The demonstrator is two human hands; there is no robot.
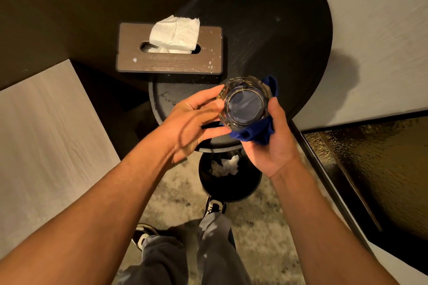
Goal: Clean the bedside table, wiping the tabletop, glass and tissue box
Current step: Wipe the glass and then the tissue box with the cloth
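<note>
A faceted clear glass [245, 102] is held above the near edge of the round black bedside table [278, 37]. My left hand [192, 120] pinches its left side with thumb and fingers. My right hand [275, 141] grips a blue cloth [257, 132] that wraps the glass's right and lower side. A brown wooden tissue box [169, 53] with white specks on its lid stands on the table's left part, a white tissue [176, 32] sticking out of its slot.
A black waste bin [229, 173] with crumpled paper stands on the carpet under the table's near edge. A pale bed surface [46, 134] lies at the left. A dark glass panel [370, 169] runs along the right. My shoes are below the bin.
</note>
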